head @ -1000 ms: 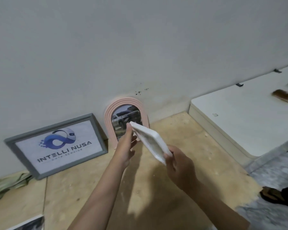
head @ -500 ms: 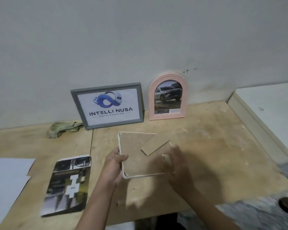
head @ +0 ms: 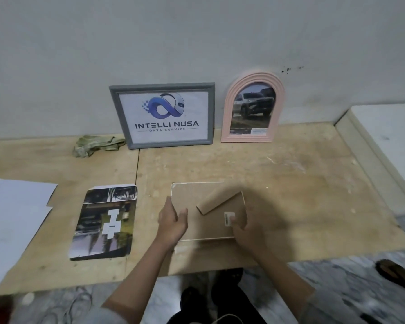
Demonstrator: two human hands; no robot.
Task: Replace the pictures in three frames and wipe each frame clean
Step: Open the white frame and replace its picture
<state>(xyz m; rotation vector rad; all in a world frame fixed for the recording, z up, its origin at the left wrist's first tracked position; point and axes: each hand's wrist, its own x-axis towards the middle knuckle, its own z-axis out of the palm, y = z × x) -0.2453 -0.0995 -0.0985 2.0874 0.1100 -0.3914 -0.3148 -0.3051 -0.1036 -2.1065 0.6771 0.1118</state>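
A white frame lies face down on the wooden table, its brown backing and folded stand up. My left hand holds its left edge, thumb on the backing. My right hand grips its lower right corner, thumb beside a small white sticker. A dark printed picture lies flat to the left. A grey frame with a logo print and a pink arched frame with a car picture lean on the wall. A crumpled green cloth lies left of the grey frame.
White paper sheets lie at the table's left end. A white board sits to the right of the table. Marble floor, cables and a dark shoe show below the table's front edge.
The white frame went from held up on edge near the pink frame to lying face down on the table. My view swung left, and both hands came down with the frame.
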